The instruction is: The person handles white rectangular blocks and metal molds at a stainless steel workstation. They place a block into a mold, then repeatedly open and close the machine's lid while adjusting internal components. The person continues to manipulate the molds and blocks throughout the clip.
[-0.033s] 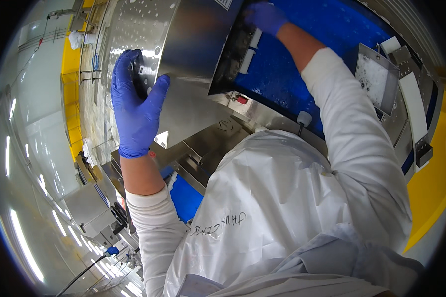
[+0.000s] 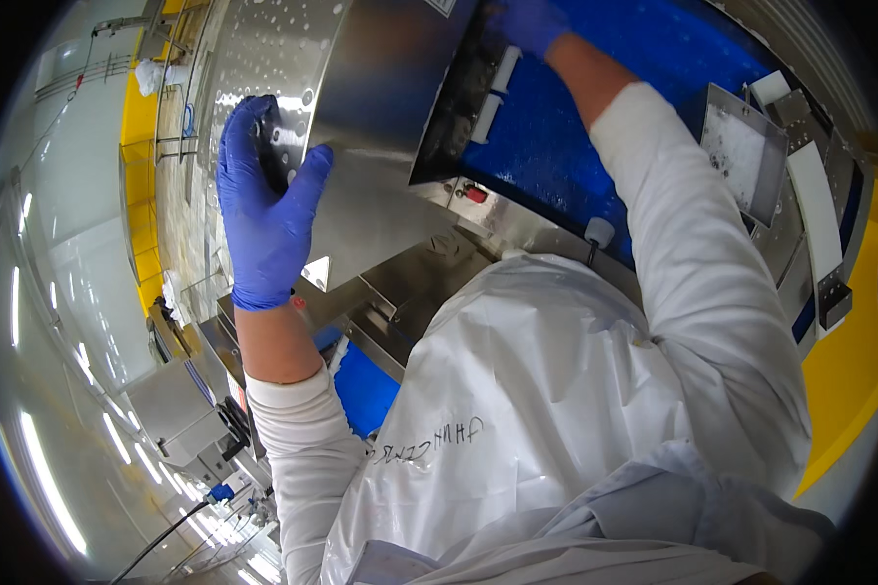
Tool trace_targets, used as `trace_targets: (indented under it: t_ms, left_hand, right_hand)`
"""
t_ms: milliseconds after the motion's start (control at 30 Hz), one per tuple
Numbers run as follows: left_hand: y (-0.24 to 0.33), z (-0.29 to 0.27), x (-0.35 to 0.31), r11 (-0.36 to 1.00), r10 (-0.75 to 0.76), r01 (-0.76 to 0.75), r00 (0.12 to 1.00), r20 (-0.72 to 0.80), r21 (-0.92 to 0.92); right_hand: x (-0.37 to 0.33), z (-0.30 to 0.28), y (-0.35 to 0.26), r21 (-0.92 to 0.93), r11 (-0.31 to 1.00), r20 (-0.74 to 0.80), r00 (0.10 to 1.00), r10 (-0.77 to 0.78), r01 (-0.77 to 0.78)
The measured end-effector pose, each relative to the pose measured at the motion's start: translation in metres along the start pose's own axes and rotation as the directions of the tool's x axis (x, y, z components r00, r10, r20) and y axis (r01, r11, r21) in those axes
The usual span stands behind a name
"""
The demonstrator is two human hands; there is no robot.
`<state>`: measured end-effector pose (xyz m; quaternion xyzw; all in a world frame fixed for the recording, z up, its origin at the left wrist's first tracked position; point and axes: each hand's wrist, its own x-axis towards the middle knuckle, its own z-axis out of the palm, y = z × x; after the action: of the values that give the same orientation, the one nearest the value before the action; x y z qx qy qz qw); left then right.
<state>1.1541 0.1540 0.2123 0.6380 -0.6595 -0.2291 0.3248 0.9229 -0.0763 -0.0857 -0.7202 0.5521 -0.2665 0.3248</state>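
Observation:
My left hand (image 2: 268,219), in a blue glove, rests against the wet top of a stainless steel housing (image 2: 385,97). Its thumb stands apart from the curved fingers, and nothing shows between them. At the top of the picture my right hand (image 2: 535,27), also blue-gloved, reaches to the dark mouth of the housing above a wet blue conveyor belt (image 2: 595,127). Its fingers are blurred and partly lost in shadow, so what they touch is hidden. Two white plastic strips (image 2: 498,93) sit at the housing's mouth, just below that hand.
On the right stands an open metal box (image 2: 746,156) beside a curved white guide (image 2: 816,210). A red switch (image 2: 474,194) and a white knob (image 2: 599,232) line the belt's near edge. My white apron (image 2: 546,380) lies close against the machine frame.
My right hand has shifted slightly right, at the housing's mouth. My left hand stays almost where it was on the housing.

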Motion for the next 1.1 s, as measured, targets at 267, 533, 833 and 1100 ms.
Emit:
trace_targets:
  t_ms: [267,533,833,1100]
  left_hand:
    - [-0.004,-0.001,0.002,1.000,0.017,-0.017,0.999,0.032,0.014]
    - [-0.005,0.000,0.005,0.999,0.043,-0.043,0.999,0.001,0.012]
    - [-0.006,0.002,0.003,0.998,0.024,-0.024,1.000,-0.001,-0.061]
    - [-0.002,0.004,0.009,0.998,0.030,-0.028,0.999,0.025,-0.049]
  right_hand:
    - [-0.008,0.020,0.005,-0.239,0.963,-0.023,0.991,-0.130,0.121]
    - [-0.033,-0.010,-0.029,-0.146,0.976,-0.305,0.946,0.112,-0.163]
    - [-0.032,0.033,0.014,0.212,0.976,-0.390,0.920,0.030,0.058]
    - [-0.004,0.111,0.062,0.997,0.011,-0.075,0.994,0.083,0.074]
